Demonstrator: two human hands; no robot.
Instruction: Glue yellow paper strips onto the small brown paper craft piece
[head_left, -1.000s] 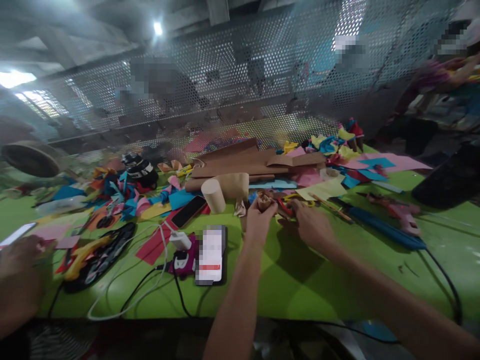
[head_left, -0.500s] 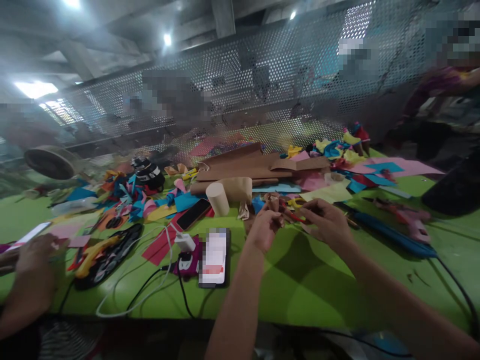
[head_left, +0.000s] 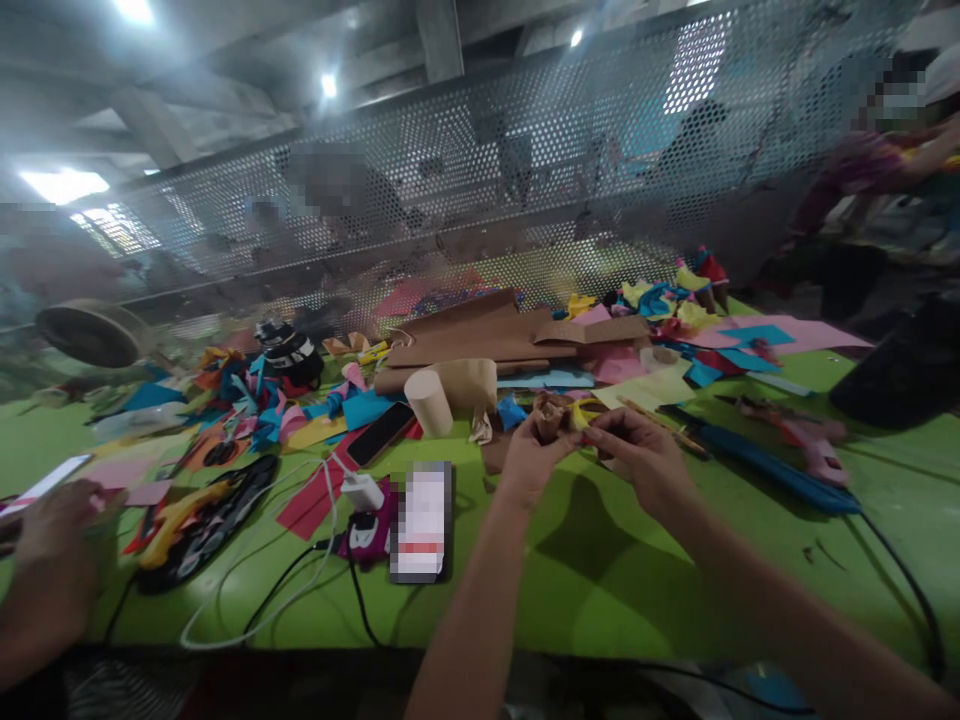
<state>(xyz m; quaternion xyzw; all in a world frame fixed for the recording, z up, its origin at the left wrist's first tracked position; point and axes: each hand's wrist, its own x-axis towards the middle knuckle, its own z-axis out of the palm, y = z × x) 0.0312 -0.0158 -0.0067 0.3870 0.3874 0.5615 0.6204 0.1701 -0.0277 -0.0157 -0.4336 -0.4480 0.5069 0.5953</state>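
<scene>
A crumpled brown paper piece is gripped in my left hand, its fingers wrapped round the lower part. My right hand meets it from the right, thumb and fingertips pinched on a small yellow paper piece beside the brown one. The fingertips of both hands nearly touch, and how the two papers join is hidden. Below them lies the green tabletop. Just left of my left hand is a scrap of blue paper.
A phone, a power adapter with cables and a cream cylinder stand to the left. Brown cardboard lies behind. At right are a blue corded tool and a pink glue gun. Another person's hand rests far left.
My right hand has moved left, up to my left hand, and now pinches the yellow paper. The red strip seen by its fingers earlier no longer shows. The view has shifted slightly.
</scene>
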